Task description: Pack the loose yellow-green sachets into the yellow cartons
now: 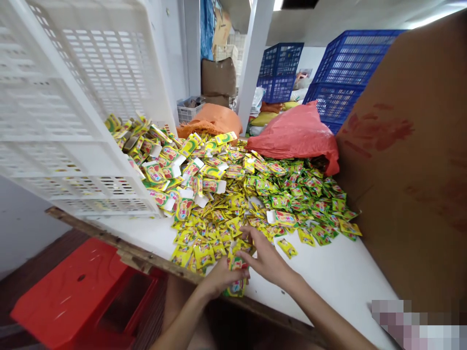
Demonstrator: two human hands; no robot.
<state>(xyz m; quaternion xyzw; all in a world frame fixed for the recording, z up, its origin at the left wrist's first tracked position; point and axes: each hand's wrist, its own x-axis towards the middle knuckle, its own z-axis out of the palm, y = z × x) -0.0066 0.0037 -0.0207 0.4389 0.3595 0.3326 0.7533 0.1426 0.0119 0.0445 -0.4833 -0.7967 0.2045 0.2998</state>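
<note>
One box [238, 264], clamped in left hand [222, 277] at the near edge of the desk [314, 279], with right hand [265, 255] at its upper end, thumb and fingers apart. Apparently in mid-handling, contents indistinct. Judged outstanding: many boxes [155, 171] heaped from white crate [82, 153], plus loose yellow packets [204, 253] and green packets [280, 201].

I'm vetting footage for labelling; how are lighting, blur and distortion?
Head view: a bright strip glares top right; head view: left hand and right hand have readable outlines; head view: the white crate looks stretched, probably lens distortion; head view: a pixelated patch covers the lower right corner.
</note>
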